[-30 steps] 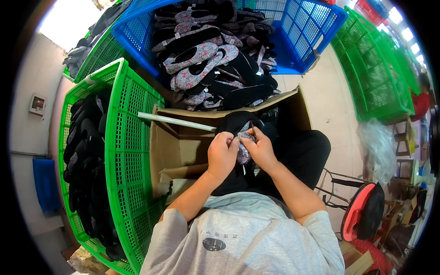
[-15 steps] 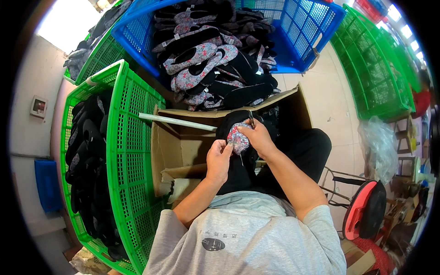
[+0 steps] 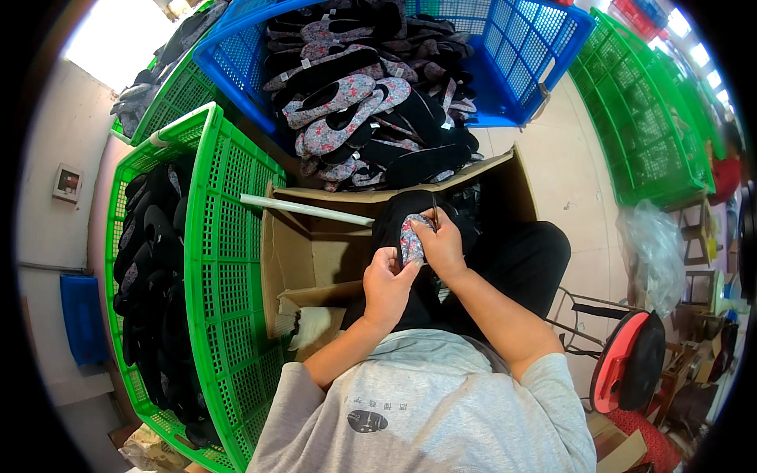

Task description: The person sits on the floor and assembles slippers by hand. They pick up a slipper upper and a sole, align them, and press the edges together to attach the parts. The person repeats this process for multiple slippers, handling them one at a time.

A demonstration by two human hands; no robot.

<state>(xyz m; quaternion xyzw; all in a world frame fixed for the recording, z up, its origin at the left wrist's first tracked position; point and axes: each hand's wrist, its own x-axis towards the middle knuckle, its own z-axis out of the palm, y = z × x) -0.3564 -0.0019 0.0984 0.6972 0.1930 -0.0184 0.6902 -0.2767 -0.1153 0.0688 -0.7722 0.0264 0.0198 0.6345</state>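
Observation:
Above my lap, both hands grip a small slipper (image 3: pixel 411 239) of grey cloth with a red floral print. My left hand (image 3: pixel 386 288) pinches its near edge between thumb and fingers. My right hand (image 3: pixel 443 246) grasps the right side, thumb across the print. A thin dark metal tool (image 3: pixel 434 202), perhaps thread snips, sticks up from the right fingers; most of it is hidden. Behind the hands, a blue crate (image 3: pixel 527 59) holds a heap of similar floral slippers (image 3: pixel 339 130) with black soles.
An open cardboard box (image 3: pixel 293 251) stands before my knees, with a white tube (image 3: pixel 307 210) across it. To the left stands a green crate (image 3: pixel 236 260) full of dark slippers (image 3: pixel 154 236). More green crates (image 3: pixel 639 118), a plastic bag (image 3: pixel 653 252) and a red-and-black seat (image 3: pixel 627 363) are on the right.
The slipper has turned in my hands and shows a narrower side. My left hand has shifted slightly right and down, nearer the right hand. A loose thread below the slipper no longer shows.

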